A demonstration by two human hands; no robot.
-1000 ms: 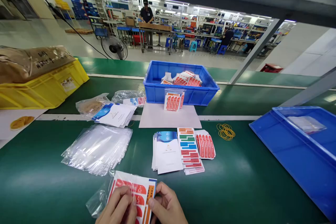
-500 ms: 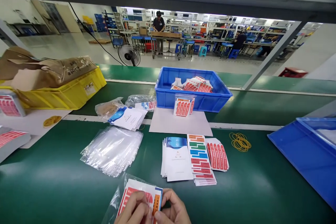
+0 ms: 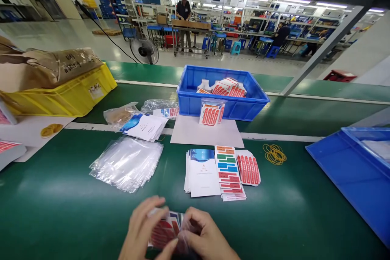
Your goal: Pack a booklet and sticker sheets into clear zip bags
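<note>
Low in the view, a clear plastic bag (image 3: 166, 232) with red-and-white label sheets inside is between my hands, slightly blurred. My left hand (image 3: 141, 227) grips its left side, fingers over the top and thumb below. The right side is pinched in the fingers of my right hand (image 3: 205, 233). Beyond them lie a stack of white-and-blue booklets (image 3: 204, 176), a stack of multicoloured label sheets (image 3: 228, 166) and a stack of red label sheets (image 3: 248, 167). To the left is a pile of empty clear bags (image 3: 128, 164).
A blue bin (image 3: 225, 103) of label sheets stands behind, with a filled bag (image 3: 210, 113) leaning on its front. Yellow rubber bands (image 3: 274, 154) lie right, near another blue bin (image 3: 347, 162). At left is a yellow crate (image 3: 67, 99). A person (image 3: 183, 20) stands far off.
The label sheets, half outside the bag before, now sit inside it. My left hand has shifted to the bag's left side, and my right hand pinches its edge. The camera view has tilted up.
</note>
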